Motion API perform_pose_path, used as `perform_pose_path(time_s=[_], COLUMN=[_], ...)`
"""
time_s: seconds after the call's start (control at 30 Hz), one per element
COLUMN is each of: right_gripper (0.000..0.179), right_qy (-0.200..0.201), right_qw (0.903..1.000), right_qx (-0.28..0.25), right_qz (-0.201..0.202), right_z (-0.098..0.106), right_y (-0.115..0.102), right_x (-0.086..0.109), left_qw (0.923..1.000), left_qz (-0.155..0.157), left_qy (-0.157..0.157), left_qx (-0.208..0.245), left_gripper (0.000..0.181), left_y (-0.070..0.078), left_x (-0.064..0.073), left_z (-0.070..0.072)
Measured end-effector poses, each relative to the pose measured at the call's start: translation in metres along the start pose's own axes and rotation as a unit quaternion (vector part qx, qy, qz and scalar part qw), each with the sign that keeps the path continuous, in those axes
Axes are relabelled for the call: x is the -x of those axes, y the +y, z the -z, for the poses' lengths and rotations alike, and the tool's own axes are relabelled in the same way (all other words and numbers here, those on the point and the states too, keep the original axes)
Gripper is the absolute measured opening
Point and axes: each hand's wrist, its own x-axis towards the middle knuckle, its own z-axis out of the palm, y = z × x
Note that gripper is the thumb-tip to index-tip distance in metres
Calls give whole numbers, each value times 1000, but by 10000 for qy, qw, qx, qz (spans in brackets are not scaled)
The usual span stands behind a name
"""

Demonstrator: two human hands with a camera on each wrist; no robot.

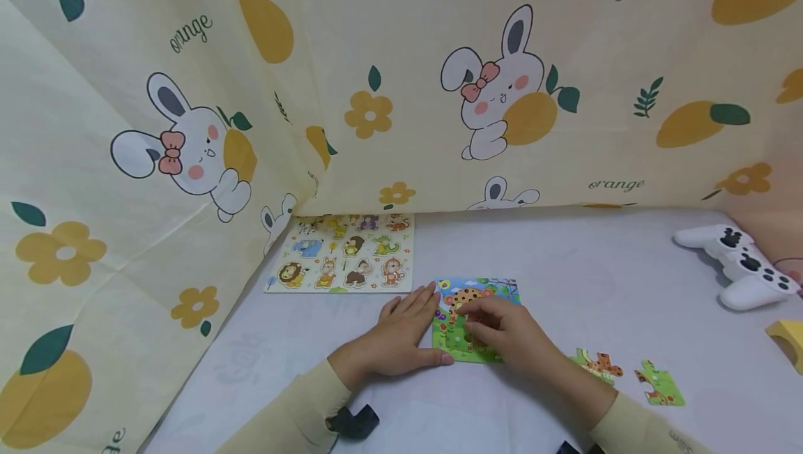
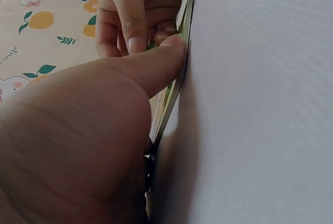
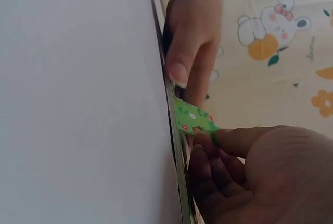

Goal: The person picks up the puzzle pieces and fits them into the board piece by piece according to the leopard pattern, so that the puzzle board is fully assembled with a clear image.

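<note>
A square jigsaw puzzle [image 1: 440,342] with a spotted animal on a green and blue ground lies on the white table. My left hand [image 1: 398,342] rests against its left side, fingers straight, thumb at the lower left corner. Over the puzzle, my right hand [image 1: 517,342] pinches a green puzzle piece [image 3: 190,115] between thumb and fingers. In the right wrist view that piece stands tilted, its lower edge at the puzzle. The right hand hides part of the picture. Two loose groupings of pieces, one partly behind the right wrist [image 1: 603,366] and one puzzle piece [image 1: 663,386] farther right, lie on the table.
Behind the left hand lies a board with animal pictures [image 1: 339,262]. A white game controller [image 1: 746,266] and a yellow block [image 1: 789,342] are at the right. Patterned cloth [image 1: 401,77] hangs along the back and left of the table.
</note>
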Motion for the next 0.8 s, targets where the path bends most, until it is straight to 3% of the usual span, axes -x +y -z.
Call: perform_pose_path(time_s=[0.2, 0.47, 0.63, 0.8], right_gripper=[22, 27, 19, 23], right_qy=[-266, -319, -452, -506], right_qw=[9996, 9943, 9910, 9890], right_qx=[-3, 995, 1236, 1391], right_qz=[-31, 197, 240, 61], right_z=[-7, -12, -14, -14], right_y=[-5, -8, -10, -13], right_x=[-6, -5, -5, -4], left_qw=[10000, 10000, 10000, 10000], left_qz=[13, 6, 41, 43], left_qy=[-10, 15, -10, -15], left_qx=[-32, -39, -2, 4], left_gripper=[110, 110, 110, 110], left_y=[-1, 0, 1, 1], left_x=[-1, 0, 0, 0], left_z=[-1, 0, 0, 1])
